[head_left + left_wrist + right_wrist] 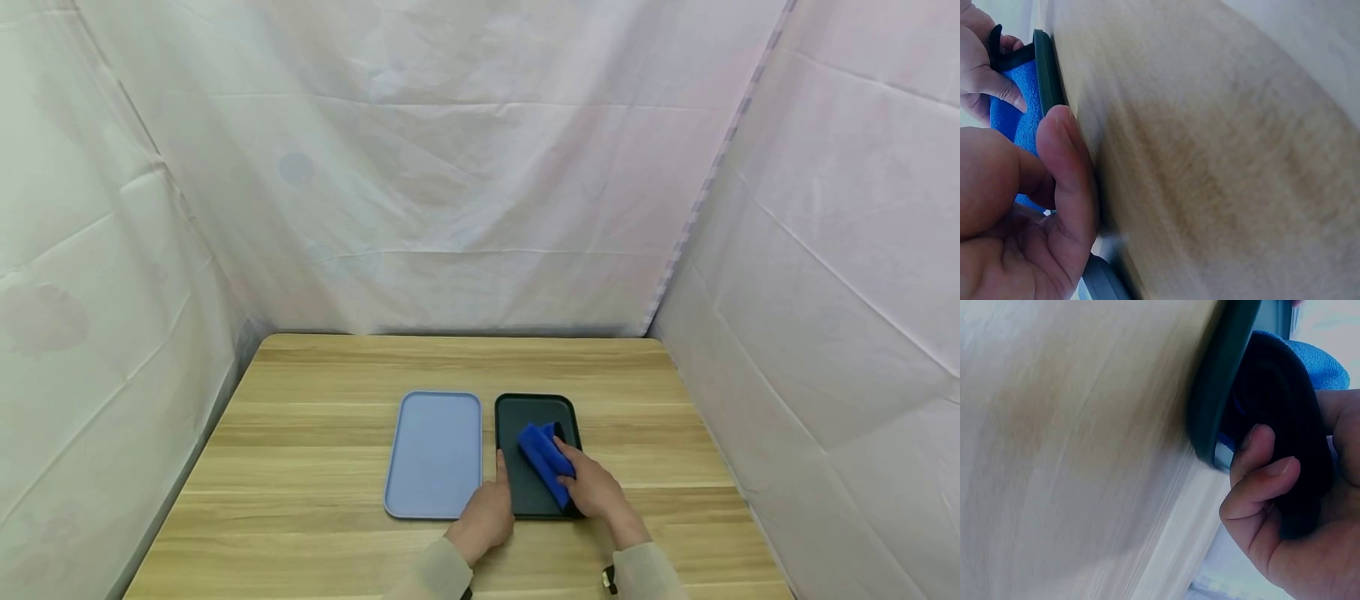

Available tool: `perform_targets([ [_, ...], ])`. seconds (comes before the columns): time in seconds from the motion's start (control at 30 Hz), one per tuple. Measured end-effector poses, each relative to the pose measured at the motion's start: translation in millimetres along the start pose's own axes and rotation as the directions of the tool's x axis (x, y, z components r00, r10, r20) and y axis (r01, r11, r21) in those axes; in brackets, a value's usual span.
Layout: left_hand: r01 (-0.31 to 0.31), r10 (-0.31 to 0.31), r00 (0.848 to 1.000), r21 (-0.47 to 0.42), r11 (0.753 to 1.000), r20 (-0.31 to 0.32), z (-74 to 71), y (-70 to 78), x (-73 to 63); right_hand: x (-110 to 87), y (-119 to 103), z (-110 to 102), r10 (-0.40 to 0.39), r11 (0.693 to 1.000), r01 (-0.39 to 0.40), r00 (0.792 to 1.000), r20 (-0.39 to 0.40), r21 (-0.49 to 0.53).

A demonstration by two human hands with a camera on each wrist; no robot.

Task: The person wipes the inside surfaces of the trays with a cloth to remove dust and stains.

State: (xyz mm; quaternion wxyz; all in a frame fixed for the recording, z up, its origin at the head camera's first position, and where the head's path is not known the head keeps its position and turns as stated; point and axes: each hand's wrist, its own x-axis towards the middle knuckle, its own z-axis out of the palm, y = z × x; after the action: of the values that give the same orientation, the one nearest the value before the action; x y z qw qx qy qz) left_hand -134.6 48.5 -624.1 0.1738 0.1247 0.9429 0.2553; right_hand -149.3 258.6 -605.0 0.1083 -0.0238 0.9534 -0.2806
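My right hand [596, 487] grips a folded blue cloth [542, 454] with black edging and presses it onto the dark green tray [525, 408]. In the right wrist view its curled fingers [1260, 478] hold the black part [1282, 406] at the tray's rim. My left hand [487, 508] holds the tray at its near left corner, the index finger lying straight along the left rim. Up close in the left wrist view, the left fingers [1072, 169] bend at the tray's edge; part of that grip is hidden. The cloth [1013, 122] shows beyond them.
A light blue tray [435, 454] lies flat just left of the dark one, with a narrow gap between them. Both rest on a wood-grain table [315, 450]. White sheets [450, 183] hang behind the table and along both sides.
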Motion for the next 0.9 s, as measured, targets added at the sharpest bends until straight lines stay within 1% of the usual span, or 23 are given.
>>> perform_targets([
  [0.17, 0.003, -0.003, 1.000, 0.002, 1.000, -0.005, -0.2, -0.3, 0.1, 2.2, 6.3, -1.7, -0.007, 1.000, 0.007, 1.000, 0.015, 0.014],
  [0.23, 0.005, -0.005, 1.000, 0.007, 1.000, -0.001, -0.2, -0.3, 0.4, 3.7, 10.1, -1.8, -0.014, 0.998, 0.013, 1.000, 0.027, 0.058],
  [0.3, 0.007, -0.007, 1.000, 0.006, 1.000, 0.001, -0.5, -0.2, 0.0, 5.4, 14.7, -1.8, -0.014, 0.992, 0.009, 0.999, 0.040, 0.124],
  [0.4, 0.009, -0.010, 1.000, 0.006, 1.000, 0.002, -0.4, -0.1, -0.4, 7.6, 21.4, -3.3, 0.000, 0.975, -0.013, 0.998, 0.056, 0.224],
  [0.53, 0.009, -0.009, 1.000, 0.004, 1.000, -0.001, 0.3, -0.7, -0.6, 10.4, 27.6, -7.2, 0.011, 0.952, -0.031, 0.998, 0.066, 0.304],
  [0.73, 0.009, -0.009, 1.000, -0.008, 1.000, 0.002, 0.4, -0.3, -0.5, 13.4, 30.6, -21.4, 0.018, 0.923, -0.037, 0.998, 0.053, 0.383],
  [0.83, 0.005, -0.005, 1.000, -0.017, 1.000, 0.001, 2.0, -1.0, -0.6, 14.6, 33.5, -31.7, 0.022, 0.919, -0.041, 0.998, 0.051, 0.393],
  [0.9, -0.001, 0.001, 1.000, -0.023, 1.000, -0.001, 3.3, -1.7, -0.6, 15.5, 36.0, -39.6, 0.038, 0.913, -0.057, 0.998, 0.054, 0.403],
])
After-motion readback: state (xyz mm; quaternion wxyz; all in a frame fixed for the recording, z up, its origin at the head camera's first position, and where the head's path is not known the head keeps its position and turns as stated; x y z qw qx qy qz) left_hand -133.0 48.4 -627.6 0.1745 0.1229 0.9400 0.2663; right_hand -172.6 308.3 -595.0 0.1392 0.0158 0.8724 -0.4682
